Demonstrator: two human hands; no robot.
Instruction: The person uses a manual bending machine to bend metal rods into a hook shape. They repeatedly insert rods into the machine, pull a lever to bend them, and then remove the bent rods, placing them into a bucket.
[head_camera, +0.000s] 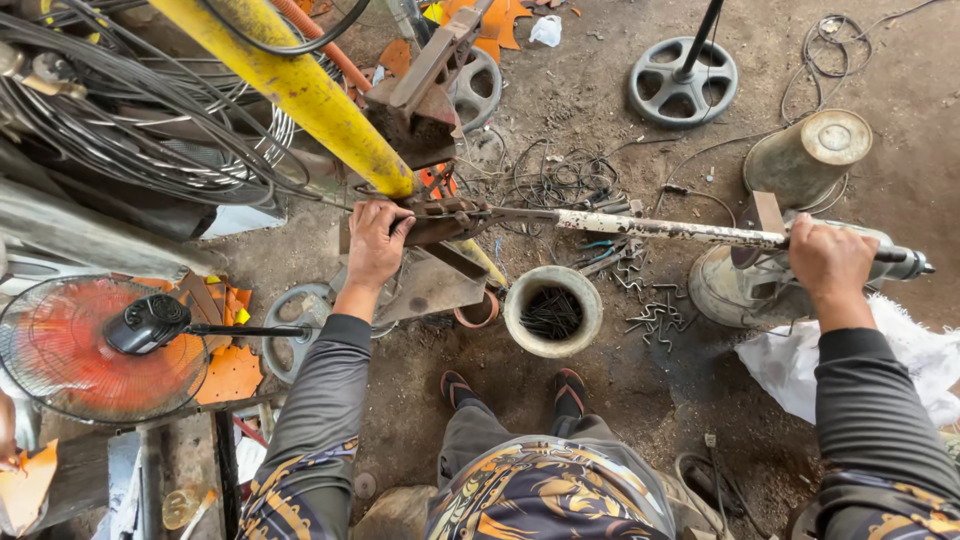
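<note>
Nearest, the person's two feet in sandals (512, 390) rest on the dirt floor, and just beyond them stands a round pale pot (552, 310) filled with dark bent wire pieces. To its right, more bent wire pieces (655, 318) lie loose on the ground, near a white sack (790, 365). At the left a red fan (95, 350) lies with its guard facing up. Farther on, the right hand (830, 262) is closed around the right end of a long white lever bar (665, 230), which runs leftward to a rusty bending tool (440, 215). The left hand (375, 240) is curled on that tool's left side, fingers gripping its metal. Behind, a yellow pipe (300, 90) slants up to the far left beside coils of wire (120, 130).
</note>
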